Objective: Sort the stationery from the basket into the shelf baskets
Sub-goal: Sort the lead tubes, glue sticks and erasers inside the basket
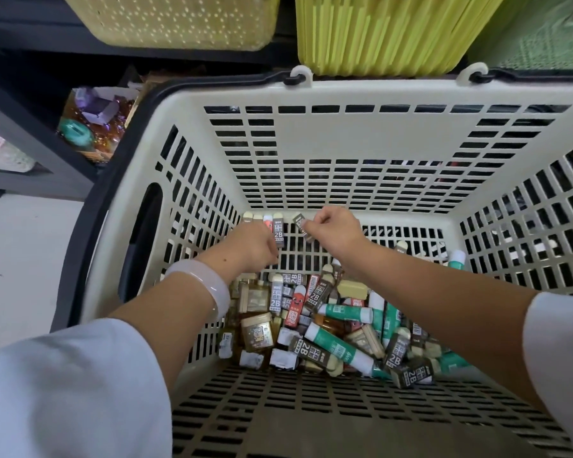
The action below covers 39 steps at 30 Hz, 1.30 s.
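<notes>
Stationery heap (338, 328), small 2B lead boxes, green-and-white glue sticks, amber jars, lies along near floor of slotted beige plastic basket (311, 94). Step in hand: gathering matching lead boxes. Left hand (248, 246), white bangle on wrist, fingers curled round fanned row of lead boxes (262, 223). Right hand (334, 233) pinches one grey 2B lead box (303, 226) just beside the row. Next, likely: add it, lift to yellow-green shelf baskets (377, 34) beyond.

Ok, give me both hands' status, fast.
Left hand: holds a row of 2B lead boxes.
Right hand: pinches one dark lead box.
</notes>
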Motion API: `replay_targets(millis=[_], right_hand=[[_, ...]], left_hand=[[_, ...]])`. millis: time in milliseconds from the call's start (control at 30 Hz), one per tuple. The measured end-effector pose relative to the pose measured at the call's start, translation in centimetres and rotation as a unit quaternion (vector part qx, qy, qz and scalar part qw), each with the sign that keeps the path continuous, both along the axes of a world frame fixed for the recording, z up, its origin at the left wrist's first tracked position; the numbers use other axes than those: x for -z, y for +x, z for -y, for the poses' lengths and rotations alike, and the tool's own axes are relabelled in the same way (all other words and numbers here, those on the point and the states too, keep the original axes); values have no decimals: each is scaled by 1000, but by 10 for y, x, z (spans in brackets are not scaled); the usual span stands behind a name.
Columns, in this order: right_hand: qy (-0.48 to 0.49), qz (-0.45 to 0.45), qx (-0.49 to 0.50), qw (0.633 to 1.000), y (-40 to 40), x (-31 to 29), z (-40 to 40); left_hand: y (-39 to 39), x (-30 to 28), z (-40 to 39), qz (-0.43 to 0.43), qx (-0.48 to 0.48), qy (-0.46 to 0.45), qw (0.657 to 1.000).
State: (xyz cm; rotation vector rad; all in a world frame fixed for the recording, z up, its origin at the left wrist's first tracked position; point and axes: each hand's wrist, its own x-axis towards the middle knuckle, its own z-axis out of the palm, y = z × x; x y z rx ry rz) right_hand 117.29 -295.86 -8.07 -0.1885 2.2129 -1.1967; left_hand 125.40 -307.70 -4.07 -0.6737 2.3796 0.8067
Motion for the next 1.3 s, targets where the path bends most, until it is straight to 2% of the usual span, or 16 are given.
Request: replay_targets(millis=[100, 267, 367, 467, 533, 600, 667, 733, 900, 1067, 1200, 1300], right_hand=[[29, 0, -21, 999, 5, 10, 10], [43, -41, -15, 998, 10, 18, 28], [60, -77, -27, 995, 14, 20, 30], [78, -94, -67, 990, 8, 16, 23], [84, -122, -127, 981, 1, 7, 13], [79, -144, -248, 955, -2, -4, 2], [101, -145, -381, 908, 2, -10, -6], [144, -150, -451, 868, 14, -9, -9], [205, -210, -473, 831, 34, -7, 3], [280, -222, -532, 768, 37, -16, 12], [319, -236, -572, 718, 37, -21, 20], [318, -254, -571, 713, 40, -19, 20]], left_hand=[[5, 6, -9, 4, 88, -2, 996], [5, 17, -17, 38, 135, 8, 990], [4, 19, -20, 63, 157, -16, 985], [5, 19, -21, 79, 177, -43, 980], [5, 17, -20, 84, 171, -35, 981], [4, 15, -19, 89, 153, -26, 984], [2, 11, -16, 97, 132, -17, 986], [1, 6, -13, 106, 130, -9, 986], [1, -4, -8, 139, 171, -25, 975], [0, -13, -8, 178, 229, -61, 955], [-2, -25, -2, 135, 228, -119, 957], [-6, -29, 6, 84, 186, -165, 965]])
